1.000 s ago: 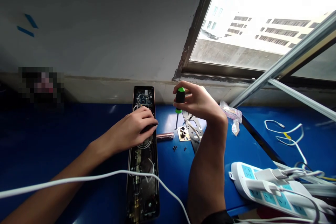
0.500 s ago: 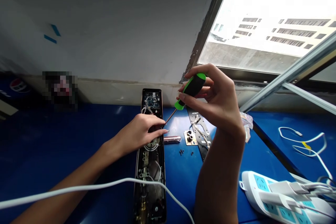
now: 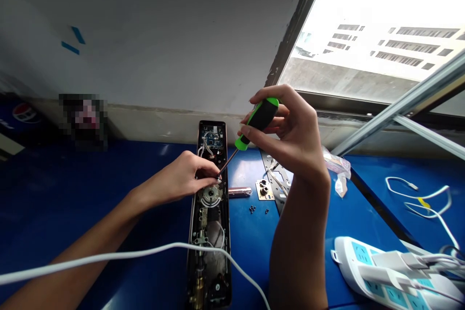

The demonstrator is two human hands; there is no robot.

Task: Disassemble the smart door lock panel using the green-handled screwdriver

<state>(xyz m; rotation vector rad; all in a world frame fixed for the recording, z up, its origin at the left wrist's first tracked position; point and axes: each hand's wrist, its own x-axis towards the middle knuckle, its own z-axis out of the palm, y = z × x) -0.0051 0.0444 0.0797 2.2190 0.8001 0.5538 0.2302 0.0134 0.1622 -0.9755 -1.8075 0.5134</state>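
Head view: the right hand point(image 3: 290, 131) grips a green-and-black screwdriver point(image 3: 254, 123), its tip angled down onto an opened door lock point(image 3: 210, 218) lying lengthwise on the blue counter point(image 3: 72, 203). The left hand point(image 3: 181, 179) rests on the lock, fingers pinched beside the tip. Loose screws point(image 3: 257, 210) lie just right of the lock.

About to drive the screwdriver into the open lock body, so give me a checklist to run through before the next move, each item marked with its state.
1. Right hand grips the screwdriver by its green and black handle: ok.
2. Screwdriver tip meets the lock body at the left hand fingertips: ok.
3. Tip seated in a screw head: cannot tell, fingers hide it.
4. Left hand steadies the lock body on the blue table: ok.
5. White cable lies across the lock body's lower half: not ok.
6. Loose screws lie on the table beside the lock body: ok.
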